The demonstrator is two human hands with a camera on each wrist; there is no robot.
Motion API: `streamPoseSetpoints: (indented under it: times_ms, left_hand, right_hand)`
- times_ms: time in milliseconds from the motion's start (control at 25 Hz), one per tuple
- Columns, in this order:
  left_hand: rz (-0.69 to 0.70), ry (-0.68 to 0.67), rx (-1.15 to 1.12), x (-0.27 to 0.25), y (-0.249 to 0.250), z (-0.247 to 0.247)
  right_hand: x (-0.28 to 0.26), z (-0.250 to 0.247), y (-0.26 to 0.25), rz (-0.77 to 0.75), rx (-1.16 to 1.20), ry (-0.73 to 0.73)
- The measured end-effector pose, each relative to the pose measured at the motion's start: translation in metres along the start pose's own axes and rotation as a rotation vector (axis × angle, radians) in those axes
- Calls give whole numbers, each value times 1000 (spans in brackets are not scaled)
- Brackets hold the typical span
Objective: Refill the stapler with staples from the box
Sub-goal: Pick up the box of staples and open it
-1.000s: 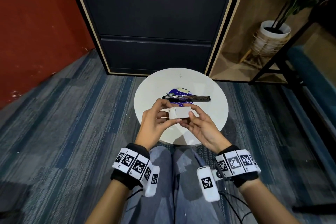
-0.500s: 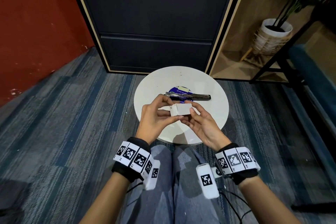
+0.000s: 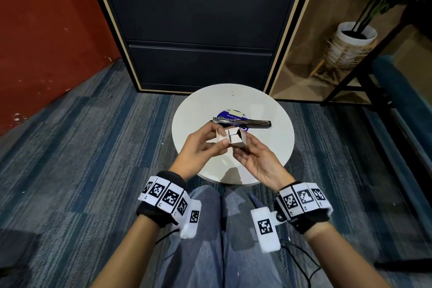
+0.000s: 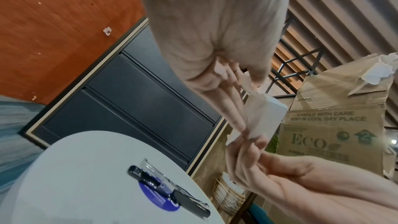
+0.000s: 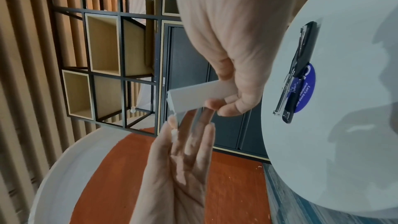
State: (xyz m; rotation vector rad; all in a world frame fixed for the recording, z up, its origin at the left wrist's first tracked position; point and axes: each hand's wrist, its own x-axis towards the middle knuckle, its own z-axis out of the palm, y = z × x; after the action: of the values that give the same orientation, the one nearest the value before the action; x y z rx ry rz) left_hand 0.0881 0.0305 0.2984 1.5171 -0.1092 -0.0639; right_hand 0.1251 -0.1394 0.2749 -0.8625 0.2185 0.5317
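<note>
Two hands on the small white cardboard staple box (image 3: pixel 236 141), above the near part of the round white table (image 3: pixel 275 147): right hand (image 3: pixel 257 161) gripping its body, left hand (image 3: pixel 201 147) pinching the opened end flap. Best held level, open end tipped gently for staples. Black and chrome stapler (image 3: pixel 243 122) lying opened, just beyond.

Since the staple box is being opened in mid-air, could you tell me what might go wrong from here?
The box has its end flap open while held over the table's near edge, so staples might slide out onto the carpet. The left hand pinches only the flap, which might tear.
</note>
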Motion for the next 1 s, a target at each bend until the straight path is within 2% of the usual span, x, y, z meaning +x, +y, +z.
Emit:
streamPoseSetpoints:
  times_ms: [80, 280, 440, 480, 560, 640, 720, 840, 1000]
  left_hand:
    - [12, 29, 8, -1, -3, 4]
    - [153, 125, 264, 2, 1, 7]
    - [180, -158, 423, 11, 3, 0]
    - [203, -173, 450, 11, 2, 0]
    - [262, -63, 522, 10, -1, 1]
    - [293, 76, 575, 9, -5, 2]
    - [309, 147, 564, 9, -10, 1]
    - [297, 188, 482, 9, -16, 1]
    - [285, 181, 413, 6, -14, -1]
  right_hand:
    - [0, 4, -1, 9, 0, 14]
    - [0, 12, 0, 96, -129, 8]
    - [-1, 17, -2, 133, -240, -41]
    - [-2, 18, -3, 112, -276, -52]
    - [-1, 19, -3, 23, -435, -82]
    - [-3, 20, -3, -131, -649, -62]
    - [-9, 24, -5, -301, -689, -48]
    - [-16, 31, -10, -463, -707, -129]
    - [-16, 34, -12, -533, -819, -189]
